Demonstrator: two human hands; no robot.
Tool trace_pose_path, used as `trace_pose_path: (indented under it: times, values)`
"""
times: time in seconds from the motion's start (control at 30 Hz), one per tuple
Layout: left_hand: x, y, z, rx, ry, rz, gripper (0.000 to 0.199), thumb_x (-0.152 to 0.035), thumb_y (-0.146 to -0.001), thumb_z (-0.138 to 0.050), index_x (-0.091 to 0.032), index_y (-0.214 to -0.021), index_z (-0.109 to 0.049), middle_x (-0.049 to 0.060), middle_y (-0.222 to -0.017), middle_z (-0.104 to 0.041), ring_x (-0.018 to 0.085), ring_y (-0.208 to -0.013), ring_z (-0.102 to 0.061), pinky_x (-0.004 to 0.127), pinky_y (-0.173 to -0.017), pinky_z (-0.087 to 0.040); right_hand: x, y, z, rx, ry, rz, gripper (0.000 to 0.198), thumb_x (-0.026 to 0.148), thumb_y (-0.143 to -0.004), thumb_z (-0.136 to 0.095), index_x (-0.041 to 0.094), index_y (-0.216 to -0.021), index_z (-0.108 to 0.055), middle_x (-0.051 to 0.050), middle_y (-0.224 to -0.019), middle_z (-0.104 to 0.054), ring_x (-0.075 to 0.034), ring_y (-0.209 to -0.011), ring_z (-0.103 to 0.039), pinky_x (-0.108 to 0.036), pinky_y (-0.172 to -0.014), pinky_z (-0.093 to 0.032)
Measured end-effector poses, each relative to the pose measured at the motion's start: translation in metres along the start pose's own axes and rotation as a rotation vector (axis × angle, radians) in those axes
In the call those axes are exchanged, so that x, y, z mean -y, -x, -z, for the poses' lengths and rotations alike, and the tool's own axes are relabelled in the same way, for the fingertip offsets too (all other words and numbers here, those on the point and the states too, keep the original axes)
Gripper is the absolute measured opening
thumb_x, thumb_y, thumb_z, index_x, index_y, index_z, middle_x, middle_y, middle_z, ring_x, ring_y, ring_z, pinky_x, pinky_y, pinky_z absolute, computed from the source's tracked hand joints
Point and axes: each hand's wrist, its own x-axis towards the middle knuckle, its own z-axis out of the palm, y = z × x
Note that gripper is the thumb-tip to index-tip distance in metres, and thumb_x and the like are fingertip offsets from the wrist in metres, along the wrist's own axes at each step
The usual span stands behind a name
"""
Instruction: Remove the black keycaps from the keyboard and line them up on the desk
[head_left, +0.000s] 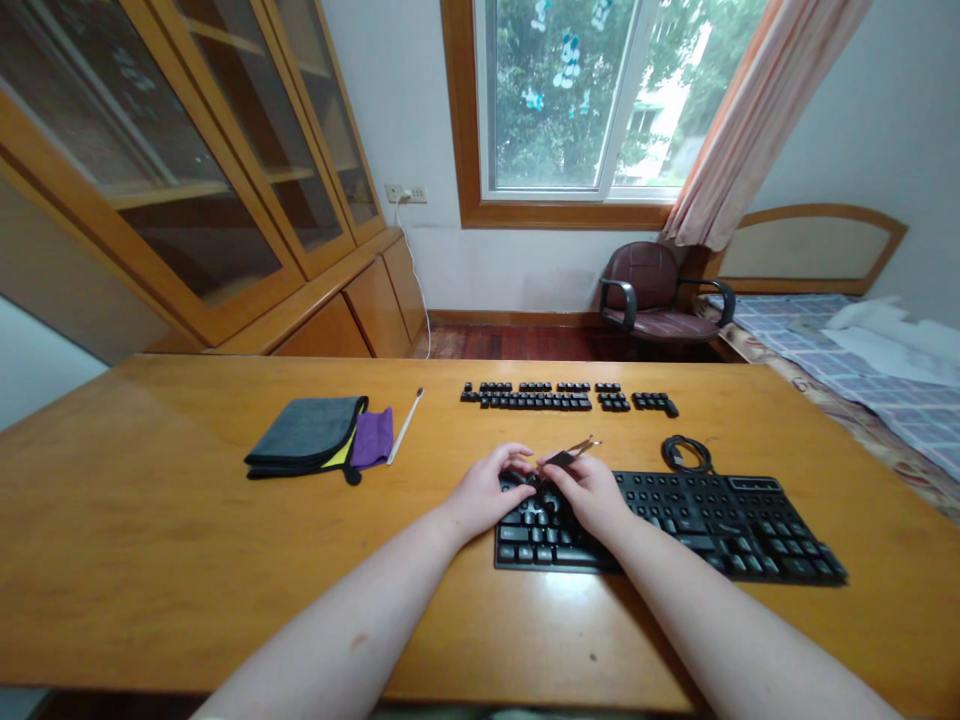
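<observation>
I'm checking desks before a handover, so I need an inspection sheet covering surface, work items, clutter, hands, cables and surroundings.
Surface: wooden desk, small dark mark near the front edge.
Job's things: black keyboard, many keycaps off; loose keycaps lie in rows beyond it.
Clutter: folded gray cloth, purple cloth and white-handled brush, left of the keyboard.
Hands: right hand holds a thin-pronged tool; left hand is at the keyboard's left end, grip unclear.
Cables: coiled black cable behind the keyboard; white cord hanging from the wall outlet.
Surroundings: glass-fronted cabinet, window, armchair, bed.
</observation>
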Motion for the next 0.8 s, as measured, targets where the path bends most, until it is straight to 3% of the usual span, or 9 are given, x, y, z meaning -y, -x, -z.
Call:
trace_pose_path:
  times: [0.27,0.57,0.8]
  values:
    - [-0.0023,0.0005,0.0004,0.031,0.002,-0.053,0.025,-0.015,-0.072,-0.064,-0.02,-0.091,-0.049,0.0,-0.089,-0.059,0.014,-0.088,-0.058,0.028,-0.084,-0.045,0.0019,0.0012,0.0,-0.011,0.081,0.014,0.024,0.036,-0.084,-0.054,0.019,-0.088,-0.07,-0.006,-0.081,-0.069,-0.02,-0.077,-0.064,-0.032,-0.072,-0.05]
    - [-0.0022,0.0003,0.001,0.066,-0.132,-0.124,0.013,-0.02,-0.076,-0.063,-0.018,-0.082,-0.052,0.001,-0.086,-0.061,0.015,-0.084,-0.057,0.029,-0.08,-0.045,0.0077,0.0045,-0.0018,0.041,0.172,0.255,0.015,0.026,-0.084,-0.054,0.022,-0.084,-0.069,-0.005,-0.084,-0.068,-0.018,-0.082,-0.062,-0.031,-0.078,-0.048]
    - [-0.0016,-0.002,0.0023,0.079,-0.259,-0.309,0.018,-0.018,-0.081,-0.057,-0.021,-0.098,-0.062,0.004,-0.1,-0.064,0.016,-0.097,-0.058,0.034,-0.094,-0.043,-0.0017,0.0007,-0.0016,-0.056,0.025,0.033,0.021,0.035,-0.082,-0.057,0.018,-0.08,-0.07,-0.006,-0.08,-0.067,-0.02,-0.077,-0.062,-0.032,-0.072,-0.049]
